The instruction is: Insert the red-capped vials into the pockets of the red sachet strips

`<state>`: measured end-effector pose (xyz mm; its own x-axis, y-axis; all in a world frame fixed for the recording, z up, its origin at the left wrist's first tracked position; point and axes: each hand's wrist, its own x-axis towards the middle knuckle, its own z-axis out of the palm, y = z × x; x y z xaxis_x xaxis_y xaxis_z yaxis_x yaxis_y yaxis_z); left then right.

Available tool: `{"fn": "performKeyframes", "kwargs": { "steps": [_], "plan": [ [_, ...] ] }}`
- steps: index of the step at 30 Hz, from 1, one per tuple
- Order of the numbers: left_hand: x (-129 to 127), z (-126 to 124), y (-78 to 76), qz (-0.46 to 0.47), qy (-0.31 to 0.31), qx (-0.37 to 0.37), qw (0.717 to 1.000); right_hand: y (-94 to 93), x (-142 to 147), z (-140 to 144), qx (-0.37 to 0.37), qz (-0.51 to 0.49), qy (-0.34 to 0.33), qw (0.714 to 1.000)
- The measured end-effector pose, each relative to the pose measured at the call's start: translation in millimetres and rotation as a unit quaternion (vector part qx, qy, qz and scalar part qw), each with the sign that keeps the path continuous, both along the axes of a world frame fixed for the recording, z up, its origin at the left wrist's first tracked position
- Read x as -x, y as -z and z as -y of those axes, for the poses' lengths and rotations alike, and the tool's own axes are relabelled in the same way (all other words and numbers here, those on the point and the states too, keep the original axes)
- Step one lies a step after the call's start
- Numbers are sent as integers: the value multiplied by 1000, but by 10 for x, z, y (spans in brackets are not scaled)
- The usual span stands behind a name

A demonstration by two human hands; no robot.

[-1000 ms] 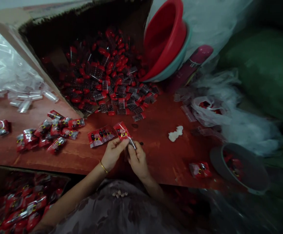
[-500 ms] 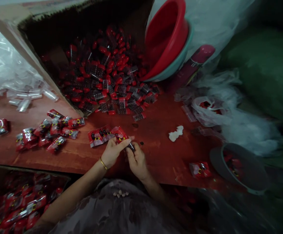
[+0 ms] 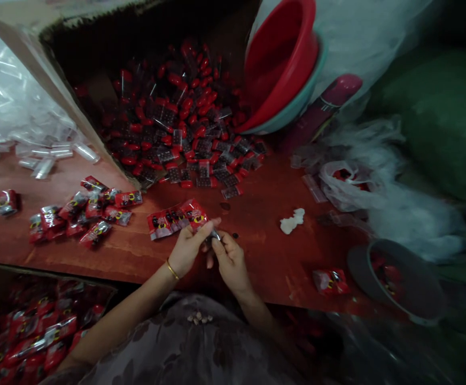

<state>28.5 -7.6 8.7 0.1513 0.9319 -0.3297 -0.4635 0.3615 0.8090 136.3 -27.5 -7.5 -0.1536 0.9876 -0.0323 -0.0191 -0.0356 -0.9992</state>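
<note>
My left hand [image 3: 187, 248], with a gold bracelet at the wrist, is closed on the near end of a strip of red printed sachets [image 3: 169, 222]. The rest of that strip lies across the tabletop to the left. My right hand [image 3: 232, 262] meets it from the other side, fingers pinching a small dark shiny piece [image 3: 215, 234] at the strip's end. Fingers cover most of this piece, so its kind is unclear. Left of the strip lies a loose pile of filled red packets [image 3: 92, 206].
A tipped cardboard box [image 3: 72, 101] spills small clear containers with red caps [image 3: 201, 144]. Red [image 3: 285, 59] and teal basins lean beside it, near a dark red bottle [image 3: 329, 101]. Clear tubes [image 3: 44, 160] lie left; a grey bowl [image 3: 401, 278] stands right. A box of packets [image 3: 40, 326] sits below.
The right hand's fingers have shifted around the small dark piece, which shows less now. The red sachet by the left hand lies flatter, in line with the strip. The view has shifted slightly.
</note>
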Motion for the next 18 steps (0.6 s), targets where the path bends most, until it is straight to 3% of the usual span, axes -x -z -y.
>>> {"fn": "performKeyframes", "kwargs": {
  "steps": [5,11,18],
  "plan": [
    [-52,95,-45,-24,35,-9,999,-16,19,54,2,-7,28,1000],
    [16,28,-43,-47,-41,-53,997,-65,2,29,-10,16,31,999],
    [-49,111,57,-34,-5,-35,999,-29,23,61,-28,47,58,997]
  ]
}}
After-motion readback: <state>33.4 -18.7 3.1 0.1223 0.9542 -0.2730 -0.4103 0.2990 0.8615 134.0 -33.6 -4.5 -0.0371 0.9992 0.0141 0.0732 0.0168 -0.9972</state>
